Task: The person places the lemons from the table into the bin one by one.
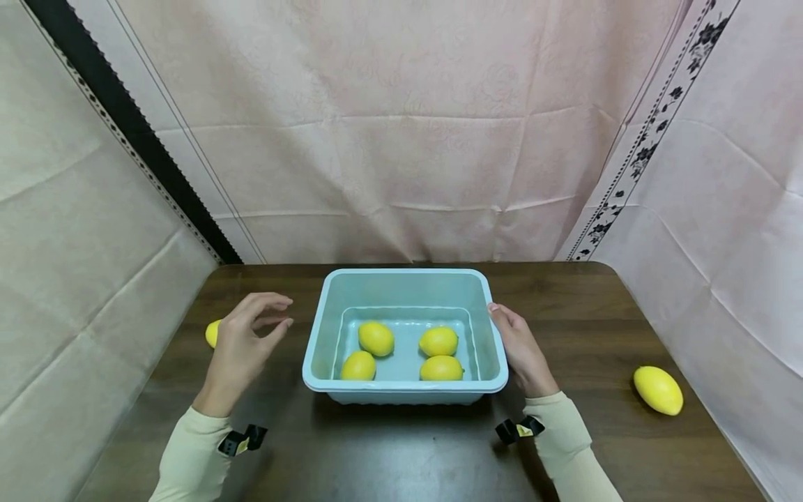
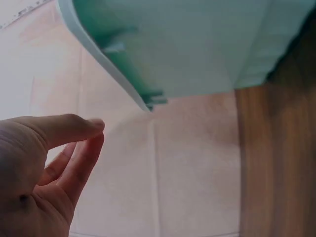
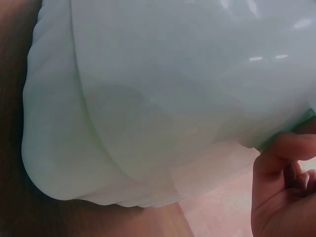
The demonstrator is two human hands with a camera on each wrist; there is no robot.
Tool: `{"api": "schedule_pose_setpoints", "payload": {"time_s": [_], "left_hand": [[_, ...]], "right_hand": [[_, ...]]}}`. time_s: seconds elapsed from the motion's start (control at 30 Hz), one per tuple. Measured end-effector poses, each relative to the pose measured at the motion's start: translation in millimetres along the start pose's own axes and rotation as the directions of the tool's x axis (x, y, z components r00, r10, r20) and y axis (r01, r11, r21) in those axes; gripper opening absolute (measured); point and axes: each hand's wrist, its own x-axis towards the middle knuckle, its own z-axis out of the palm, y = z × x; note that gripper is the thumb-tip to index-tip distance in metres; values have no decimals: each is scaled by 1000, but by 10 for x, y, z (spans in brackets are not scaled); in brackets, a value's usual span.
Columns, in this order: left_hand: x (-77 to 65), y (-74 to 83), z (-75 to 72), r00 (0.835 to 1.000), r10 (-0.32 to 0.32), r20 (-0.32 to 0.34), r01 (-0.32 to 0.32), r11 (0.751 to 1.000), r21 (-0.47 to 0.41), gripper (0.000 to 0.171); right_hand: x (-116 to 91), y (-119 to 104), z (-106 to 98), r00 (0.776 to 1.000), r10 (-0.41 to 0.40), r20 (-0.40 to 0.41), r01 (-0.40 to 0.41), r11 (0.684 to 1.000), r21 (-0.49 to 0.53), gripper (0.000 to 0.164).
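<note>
- Six oval, smooth-skinned yellow lemons, counted in the head view: four lemons (image 1: 376,339) inside one light-blue, rectangular, glossy plastic bin (image 1: 408,284), two on each side of its floor; one left-side lemon (image 1: 212,334), partly hidden behind the left hand (image 1: 241,345); one right-side lemon (image 1: 658,390), well apart from the right hand (image 1: 521,348).
- Head view, hands: two, both in pale, cream-coloured sleeves (image 1: 194,457). The left hand is raised beside the bin, fingers bent loosely toward the thumb, holding nothing. The right hand grasps the bin's right rim, forearm slanting up from the lower right.
- Head view, edges and room: the bin is at the middle of the dark-brown, wood-grain table (image 1: 564,293). A gap separates the left fingertips from the bin's left rim; a broad stretch of tabletop lies between the right hand and the right-side lemon, near the table's right edge. Pale patterned cloth (image 1: 426,167) rises behind the far edge.
- Left wrist view: thumb and fingertips come together, nothing visible between them; the bin's rim is near, not touching.
- Right wrist view: the bin's outer wall fills most of the frame; bent fingers meet the rim at right, their tips partly out of sight.
</note>
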Motion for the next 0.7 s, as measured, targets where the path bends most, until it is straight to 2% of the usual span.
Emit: {"api": "schedule_pose_setpoints", "payload": {"time_s": [0.17, 0.33, 0.7], "left_hand": [[-52, -142, 20, 999, -42, 3, 41, 998, 47, 37], [-87, -274, 32, 998, -58, 22, 54, 989, 140, 28], [-132, -550, 12, 993, -99, 67, 80, 965, 250, 34]], "right_hand": [[-3, 16, 2, 1000, -3, 5, 3, 1000, 17, 63], [1, 24, 1, 1000, -6, 8, 5, 1000, 14, 63], [11, 21, 5, 1000, 1, -6, -1, 1000, 11, 63]]}}
